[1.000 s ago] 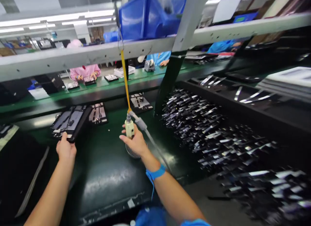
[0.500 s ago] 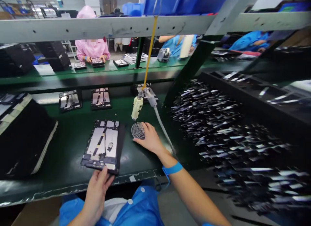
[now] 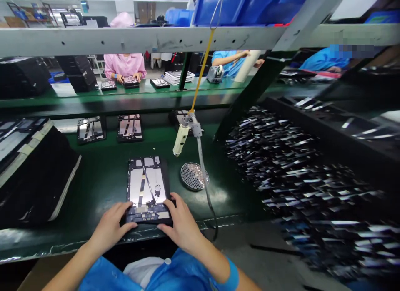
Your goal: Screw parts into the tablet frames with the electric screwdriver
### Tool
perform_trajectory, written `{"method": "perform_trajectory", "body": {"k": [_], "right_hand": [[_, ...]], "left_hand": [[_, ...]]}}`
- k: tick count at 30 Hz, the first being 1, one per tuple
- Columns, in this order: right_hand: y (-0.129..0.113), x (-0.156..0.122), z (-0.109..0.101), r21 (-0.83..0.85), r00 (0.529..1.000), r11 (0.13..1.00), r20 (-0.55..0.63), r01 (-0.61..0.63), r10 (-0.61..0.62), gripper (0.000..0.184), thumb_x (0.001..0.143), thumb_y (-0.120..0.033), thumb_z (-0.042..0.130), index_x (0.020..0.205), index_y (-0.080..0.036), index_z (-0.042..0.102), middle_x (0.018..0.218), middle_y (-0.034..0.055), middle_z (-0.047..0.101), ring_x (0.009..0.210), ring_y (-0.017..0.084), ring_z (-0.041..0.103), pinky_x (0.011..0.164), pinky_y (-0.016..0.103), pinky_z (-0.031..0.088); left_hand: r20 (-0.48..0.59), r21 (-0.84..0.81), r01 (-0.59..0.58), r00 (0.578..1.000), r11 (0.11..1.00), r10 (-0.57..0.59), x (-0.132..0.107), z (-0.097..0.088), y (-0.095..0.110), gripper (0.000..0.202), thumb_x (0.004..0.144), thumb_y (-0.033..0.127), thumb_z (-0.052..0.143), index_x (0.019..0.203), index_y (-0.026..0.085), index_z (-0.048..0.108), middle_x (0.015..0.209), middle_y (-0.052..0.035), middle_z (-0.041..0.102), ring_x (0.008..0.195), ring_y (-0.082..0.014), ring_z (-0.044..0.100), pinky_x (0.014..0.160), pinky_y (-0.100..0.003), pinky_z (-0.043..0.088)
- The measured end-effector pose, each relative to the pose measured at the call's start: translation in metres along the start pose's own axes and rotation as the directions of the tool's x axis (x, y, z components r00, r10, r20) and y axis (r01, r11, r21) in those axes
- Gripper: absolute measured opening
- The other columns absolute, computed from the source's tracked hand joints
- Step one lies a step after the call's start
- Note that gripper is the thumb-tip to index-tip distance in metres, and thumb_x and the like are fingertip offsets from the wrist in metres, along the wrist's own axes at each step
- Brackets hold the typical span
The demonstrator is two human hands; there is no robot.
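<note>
An open tablet chassis [image 3: 147, 186] with silver plates and dark cables lies on the green belt right in front of me. My left hand [image 3: 109, 228] grips its near left corner, thumb on top. My right hand [image 3: 179, 224] holds its near right corner, fingers curled over the edge. A cream electric screwdriver [image 3: 180, 139] hangs free on a yellow cord above the belt, with a grey hose trailing down. A round mesh dish [image 3: 193, 176] of small screws sits just right of the tablet.
Two more chassis [image 3: 90, 129] [image 3: 129, 127] lie farther up the belt. A black stack [image 3: 34, 170] stands at my left. Black trays of metal parts [image 3: 300, 174] fill the right. A grey rail [image 3: 125, 38] crosses overhead. People in pink [image 3: 125, 66] and blue [image 3: 229, 57] work opposite.
My left hand pulled the tablet chassis from far left to the near belt edge. My right hand let go of the screwdriver, touched the screw dish, then came onto the tablet.
</note>
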State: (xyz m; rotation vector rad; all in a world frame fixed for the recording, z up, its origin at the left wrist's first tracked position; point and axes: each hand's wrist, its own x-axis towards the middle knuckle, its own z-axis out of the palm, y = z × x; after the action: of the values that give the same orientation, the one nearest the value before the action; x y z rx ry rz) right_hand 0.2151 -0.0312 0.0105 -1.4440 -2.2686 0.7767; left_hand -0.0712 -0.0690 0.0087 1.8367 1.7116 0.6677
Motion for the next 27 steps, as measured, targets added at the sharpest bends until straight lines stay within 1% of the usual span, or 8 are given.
{"method": "perform_trajectory", "body": {"k": [4,9,13,16,18,19,22,27], "right_hand": [[0.005,0.0,0.001,0.085,0.997,0.995,-0.048,-0.049,0.054,0.052,0.068,-0.021,0.086,0.113,-0.02,0.06,0.148,0.0179,0.043,0.136,0.037,0.051,0.114,0.053,0.047],[0.011,0.011,-0.014,0.122,0.998,0.991,0.006,-0.063,0.063,0.053,0.063,-0.024,0.09,0.107,-0.021,0.061,0.148,0.0149,0.043,0.135,0.034,0.053,0.113,0.049,0.047],[0.027,0.023,-0.034,0.194,0.998,0.98,0.024,0.052,-0.058,0.061,0.069,-0.034,0.089,0.122,-0.024,0.062,0.14,0.0112,0.052,0.125,0.029,0.06,0.108,0.043,0.051],[0.059,0.037,-0.046,0.168,0.958,0.983,-0.287,0.074,-0.023,0.049,0.085,-0.045,0.074,0.128,-0.025,0.06,0.131,0.0122,0.06,0.123,0.03,0.061,0.109,0.047,0.05],[0.086,0.052,-0.05,0.069,0.848,0.994,-0.519,-0.085,0.108,0.057,0.087,-0.053,0.069,0.133,-0.023,0.057,0.142,0.0187,0.055,0.138,0.037,0.05,0.116,0.056,0.041],[0.099,0.061,-0.052,0.019,0.817,0.983,-0.552,-0.184,0.164,0.071,0.082,-0.058,0.071,0.139,-0.021,0.053,0.151,0.0212,0.048,0.145,0.041,0.043,0.119,0.06,0.037],[0.127,0.085,-0.055,-0.125,0.87,0.94,-0.434,-0.316,0.235,0.102,0.07,-0.072,0.076,0.151,-0.018,0.045,0.164,0.025,0.032,0.153,0.048,0.03,0.119,0.064,0.033],[0.126,0.092,-0.059,-0.254,0.931,0.921,-0.29,-0.296,0.219,0.096,0.075,-0.074,0.072,0.151,-0.02,0.049,0.162,0.0249,0.037,0.149,0.048,0.038,0.118,0.061,0.036]], "left_hand": [[0.091,0.04,-0.115,0.99,0.993,0.111,0.004,0.003,0.001,0.048,0.089,0.044,0.073,0.134,0.03,0.066,0.108,-0.0079,0.074,0.097,-0.0277,0.071,0.085,-0.036,0.055],[0.153,0.072,-0.118,0.983,0.99,0.106,0.015,0.001,0.002,0.05,0.087,0.042,0.076,0.133,0.028,0.066,0.097,-0.0043,0.074,0.082,-0.0236,0.07,0.076,-0.033,0.053],[0.029,0.176,-0.195,0.981,0.965,0.193,0.026,-0.003,0.018,0.05,0.085,0.049,0.078,0.127,0.025,0.068,0.099,-0.0076,0.071,0.087,-0.0261,0.066,0.077,-0.037,0.054],[-0.011,0.213,-0.379,0.921,0.901,0.39,0.036,0.005,0.039,0.042,0.091,0.044,0.072,0.127,0.023,0.068,0.115,-0.0133,0.069,0.107,-0.0312,0.063,0.09,-0.046,0.054],[0.028,0.192,-0.502,0.862,0.843,0.506,0.043,0.017,0.048,0.033,0.098,0.033,0.063,0.129,0.023,0.067,0.126,-0.0135,0.069,0.122,-0.0323,0.06,0.103,-0.051,0.051],[0.037,0.183,-0.542,0.837,0.82,0.545,0.045,0.025,0.051,0.031,0.1,0.028,0.059,0.129,0.023,0.067,0.128,-0.0125,0.069,0.126,-0.0318,0.059,0.107,-0.053,0.05],[0.0,0.158,-0.591,0.801,0.791,0.598,0.053,0.045,0.051,0.028,0.103,0.02,0.052,0.124,0.024,0.071,0.121,-0.0098,0.074,0.122,-0.0288,0.063,0.104,-0.05,0.053],[0.003,0.022,-0.531,0.847,0.847,0.531,0.061,0.047,0.051,0.021,0.102,0.02,0.055,0.111,0.02,0.074,0.105,-0.0095,0.075,0.1,-0.0239,0.067,0.091,-0.042,0.057]]}}
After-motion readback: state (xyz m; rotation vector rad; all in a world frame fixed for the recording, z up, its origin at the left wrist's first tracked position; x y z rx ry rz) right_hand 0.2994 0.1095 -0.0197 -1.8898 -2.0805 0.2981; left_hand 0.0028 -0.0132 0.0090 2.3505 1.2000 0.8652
